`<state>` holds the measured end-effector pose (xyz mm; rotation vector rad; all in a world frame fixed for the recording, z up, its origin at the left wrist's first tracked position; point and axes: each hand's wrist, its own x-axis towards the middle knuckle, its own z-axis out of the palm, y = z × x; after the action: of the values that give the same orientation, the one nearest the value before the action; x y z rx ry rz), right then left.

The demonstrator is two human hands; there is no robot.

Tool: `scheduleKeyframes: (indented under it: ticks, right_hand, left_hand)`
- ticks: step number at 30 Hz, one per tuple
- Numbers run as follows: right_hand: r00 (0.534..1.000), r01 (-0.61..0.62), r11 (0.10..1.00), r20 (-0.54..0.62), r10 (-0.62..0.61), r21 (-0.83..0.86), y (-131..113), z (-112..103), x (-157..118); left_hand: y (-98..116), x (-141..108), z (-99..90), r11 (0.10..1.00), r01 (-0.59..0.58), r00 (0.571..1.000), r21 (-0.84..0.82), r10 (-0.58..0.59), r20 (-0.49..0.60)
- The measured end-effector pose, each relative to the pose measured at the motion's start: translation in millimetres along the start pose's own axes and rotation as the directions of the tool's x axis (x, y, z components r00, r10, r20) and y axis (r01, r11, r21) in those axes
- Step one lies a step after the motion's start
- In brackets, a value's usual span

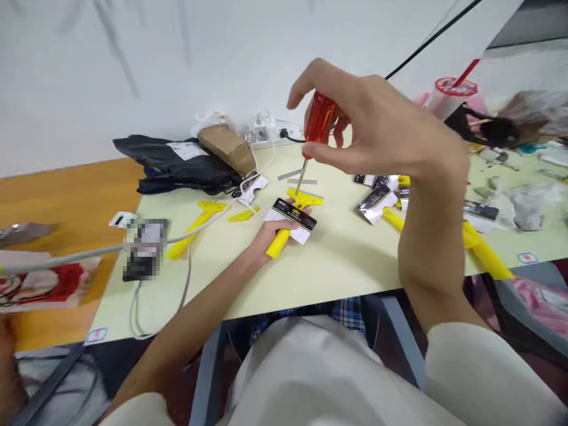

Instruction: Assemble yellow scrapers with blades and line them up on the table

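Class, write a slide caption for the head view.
Right hand holds a red-handled screwdriver to the yellow scraper in the left hand.

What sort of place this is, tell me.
Probably a light assembly or packing workspace: a red-handled screwdriver, yellow scraper-like tools and printed packaging cards share one table.
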<state>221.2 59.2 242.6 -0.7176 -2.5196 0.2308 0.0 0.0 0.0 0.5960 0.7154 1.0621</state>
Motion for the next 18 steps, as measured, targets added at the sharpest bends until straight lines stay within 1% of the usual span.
scheduleKeyframes:
  ticks: [2, 4, 7, 11, 13, 15, 16, 18]
  right_hand:
    - [0.998, -0.045, 0.999, -0.05, 0.044, -0.011, -1.4, 2.2, 0.0]
    - [0.995, -0.065, 0.998, -0.077, 0.064, -0.012, -1.9, 3.1, -0.1]
    - [0.997, -0.045, 0.999, -0.067, 0.045, 0.001, -1.0, 1.9, -0.3]
    - [0.994, -0.019, 1.0, -0.105, 0.016, -0.022, -1.1, 0.2, -0.7]
    - [0.996, -0.012, 1.0, -0.093, 0.012, 0.005, -2.3, 0.0, -0.8]
    - [0.999, -0.009, 0.999, -0.047, 0.01, 0.034, -3.2, -0.2, -0.8]
    - [1.0, -0.008, 0.999, -0.027, 0.009, 0.031, -3.1, -0.4, -0.8]
    - [0.999, -0.025, 1.0, -0.036, 0.025, -0.01, -1.7, -0.5, -0.6]
  left_hand:
    - [0.4, -0.2, 1.9, 1.0, -0.003, 1.0, 0.004, 0.003, 0.003]
    - [1.0, -0.9, 3.8, 1.0, -0.001, 1.0, 0.008, 0.001, 0.004]
    - [2.1, -2.8, 5.8, 1.0, 0.008, 1.0, 0.013, -0.008, -0.001]
    - [2.6, -4.7, 6.3, 1.0, 0.008, 1.0, 0.01, -0.008, -0.003]
    - [2.6, -4.7, 5.4, 1.0, 0.008, 1.0, 0.01, -0.008, -0.006]
    - [2.8, -4.1, 4.5, 1.0, 0.011, 1.0, 0.01, -0.011, -0.017]
    - [3.1, -3.8, 4.3, 1.0, 0.012, 1.0, 0.009, -0.012, -0.024]
    - [3.9, -3.3, 4.6, 1.0, 0.011, 0.999, 0.002, -0.011, -0.03]
